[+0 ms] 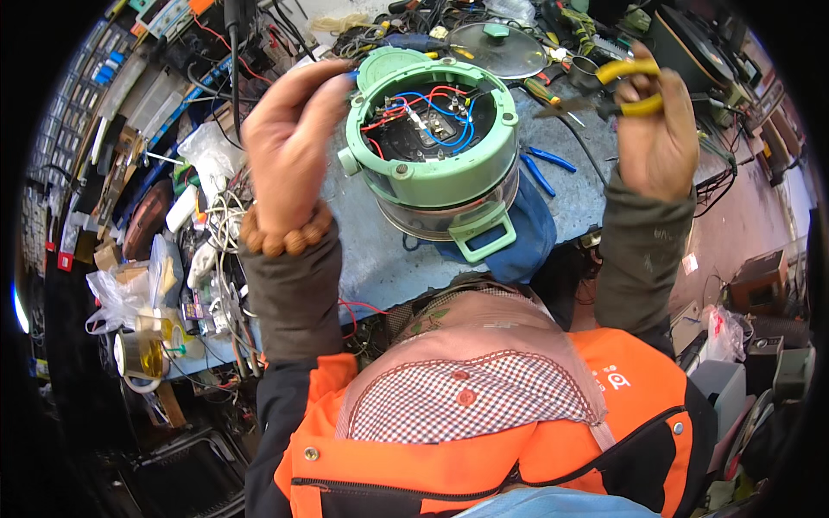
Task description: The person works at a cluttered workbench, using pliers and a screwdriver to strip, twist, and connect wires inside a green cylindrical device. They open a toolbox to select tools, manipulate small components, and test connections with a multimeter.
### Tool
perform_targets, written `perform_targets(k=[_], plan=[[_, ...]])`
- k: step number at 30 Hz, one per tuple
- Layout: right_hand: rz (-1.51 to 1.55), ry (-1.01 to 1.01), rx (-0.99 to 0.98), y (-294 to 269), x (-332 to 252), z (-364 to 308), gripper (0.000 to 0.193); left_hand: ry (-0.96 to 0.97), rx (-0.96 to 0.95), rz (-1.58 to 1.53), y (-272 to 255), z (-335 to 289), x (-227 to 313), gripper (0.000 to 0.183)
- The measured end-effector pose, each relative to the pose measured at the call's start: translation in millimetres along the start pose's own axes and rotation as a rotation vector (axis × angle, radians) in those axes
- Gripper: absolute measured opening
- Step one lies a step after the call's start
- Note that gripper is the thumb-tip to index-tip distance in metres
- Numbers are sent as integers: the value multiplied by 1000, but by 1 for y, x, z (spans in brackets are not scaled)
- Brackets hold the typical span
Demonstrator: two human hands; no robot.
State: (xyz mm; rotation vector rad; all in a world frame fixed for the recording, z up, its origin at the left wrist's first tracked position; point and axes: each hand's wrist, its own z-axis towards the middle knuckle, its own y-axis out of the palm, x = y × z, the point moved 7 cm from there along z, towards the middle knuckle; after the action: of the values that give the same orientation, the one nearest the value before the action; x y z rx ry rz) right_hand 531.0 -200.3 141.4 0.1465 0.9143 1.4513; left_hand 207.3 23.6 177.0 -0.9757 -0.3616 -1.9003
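Note:
An upturned green electric pot (432, 186) with a clear body stands on the bench. Its base is uncovered, showing red and blue wires (462, 121) and metal terminals inside. A round green cover (390, 69) lies at its far left rim. My left hand (294, 138) is raised beside the pot's left side, slightly blurred. Its thumb and fingers come together near the cover, with a speck of blue at their tips that I cannot make out. Off to the right, my right hand (658, 138) holds pliers (641, 104) with yellow handles spread apart, their dark jaws pointing left toward the pot.
Blue-handled pliers (548, 162) lie right of the pot, a blue cloth (527, 233) beneath it. A glass lid (498, 49) sits among tools at the back. Tangled white cables (226, 220) and plastic bags crowd the left. A dark cable (580, 142) crosses the bench at right.

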Motion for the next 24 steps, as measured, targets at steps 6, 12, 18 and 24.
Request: perform_targets(k=[6, 12, 18, 24], plan=[[-36, 158, -331, 128, 65, 40, 15, 56, -427, -111, 72, 38, -5, 22], [-237, 193, -331, 157, 127, 47, 9, -136, -522, -223, 51, 54, -58, 13], [-141, 580, -178, 140, 184, 34, 24, -182, -443, -249, 57, 57, -89, 25], [-206, 572, -147, 131, 190, 28, 21, -138, -535, -8, 53, 60, -95, 29]])
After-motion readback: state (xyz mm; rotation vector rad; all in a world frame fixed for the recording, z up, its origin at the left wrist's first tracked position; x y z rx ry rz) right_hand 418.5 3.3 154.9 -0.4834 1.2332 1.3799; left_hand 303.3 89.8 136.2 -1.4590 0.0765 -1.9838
